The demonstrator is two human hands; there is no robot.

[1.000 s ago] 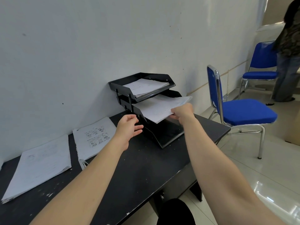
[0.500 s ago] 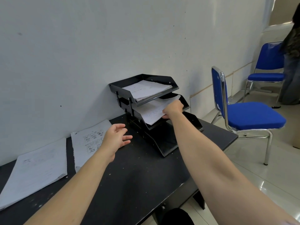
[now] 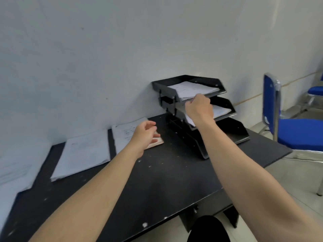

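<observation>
Bare forearms (image 3: 244, 172), knee (image 3: 208, 229) clad in black.

Top-tray sheets (image 3: 192, 89): faint grey print marks, right of centre; illegible.
Middle-tray sheet (image 3: 221, 110): white; no mark can be made out.
Desk stack by the trays (image 3: 125, 131): dark lines and small printed blocks, centre of frame; too blurred to read.
Desk stack further left (image 3: 83, 154): pale bluish print; illegible.
Legible words, numbers, brands: none.

The black table (image 3: 166, 180) is scuffed and flecked with white, and it stands against the wall. A black three-tier tray rack (image 3: 227, 135) sits at its back right. Left of the rack, three paper piles lie apart in a row: right pile (image 3: 125, 131), middle pile (image 3: 83, 154), left pile (image 3: 14, 173).
</observation>
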